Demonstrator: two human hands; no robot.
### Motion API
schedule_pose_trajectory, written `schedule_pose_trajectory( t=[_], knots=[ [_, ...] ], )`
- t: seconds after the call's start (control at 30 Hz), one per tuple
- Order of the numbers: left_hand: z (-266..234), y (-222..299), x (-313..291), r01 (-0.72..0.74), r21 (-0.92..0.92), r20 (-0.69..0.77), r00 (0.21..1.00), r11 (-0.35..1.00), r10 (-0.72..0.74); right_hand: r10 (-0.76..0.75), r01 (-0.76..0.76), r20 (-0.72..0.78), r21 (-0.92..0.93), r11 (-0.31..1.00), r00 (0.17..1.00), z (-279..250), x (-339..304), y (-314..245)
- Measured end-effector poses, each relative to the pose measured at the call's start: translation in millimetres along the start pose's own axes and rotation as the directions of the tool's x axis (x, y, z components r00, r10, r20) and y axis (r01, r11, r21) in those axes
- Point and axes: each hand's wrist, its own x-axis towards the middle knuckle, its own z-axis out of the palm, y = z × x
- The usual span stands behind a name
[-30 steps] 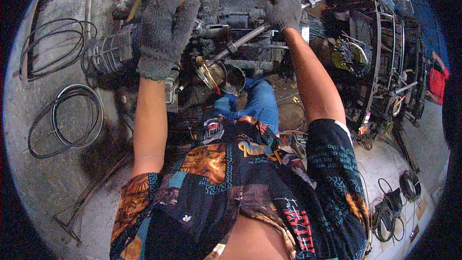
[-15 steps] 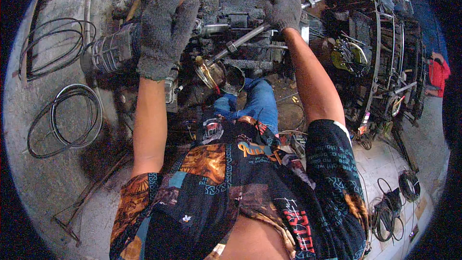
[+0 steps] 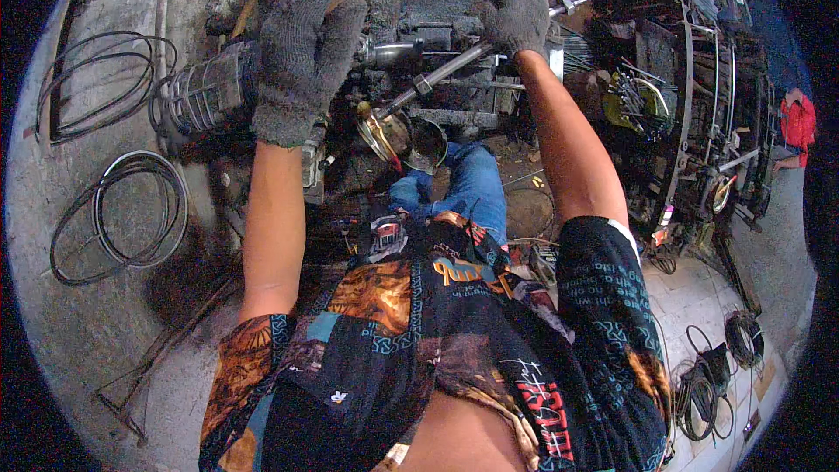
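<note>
My left hand (image 3: 308,48), in a dark grey knit glove, is curled at the upper left over a grimy machine (image 3: 437,35). A rounded brown bit shows between its thumb and fingers; whether it is a knob or bare skin, I cannot make out. Farther right, my gloved right hand (image 3: 514,22) is wrapped round a long steel bar (image 3: 454,67). The bar slants from a collar near the middle up to a threaded end past my hand. Beside my left hand lies a shiny metal cylinder (image 3: 391,54). Below the bar's lower end sit metal tins (image 3: 426,145).
A ribbed motor (image 3: 210,92) stands left of my left hand. Coiled cable (image 3: 140,210) lies on the floor at left. At right are a metal rack (image 3: 686,114), a yellowish container of thin rods (image 3: 642,105), and dark cables (image 3: 699,389) on the tiles.
Both hands keep almost the same position and grip. The red clothing at the far right edge has shifted slightly.
</note>
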Motion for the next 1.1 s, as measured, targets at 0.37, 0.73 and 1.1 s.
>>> schedule_pose_trajectory(
  t=[0.37,0.73,1.1],
  knots=[
    [-1,-4,-1,-0.076,0.003,-0.018,0.997,0.997,0.076,0.002,-0.002,0.019,-0.014,1.000,1.000,-2,0,-1],
    [0,-13,-3,-0.059,-0.016,-0.006,0.998,0.998,0.059,0.016,-0.016,0.035,0.008,1.000,0.999,3,1,2],
    [-3,-6,0,-0.064,0.006,0.001,0.998,0.998,0.064,0.018,-0.018,0.051,-0.006,1.000,0.999,1,2,-2]
  ],
)
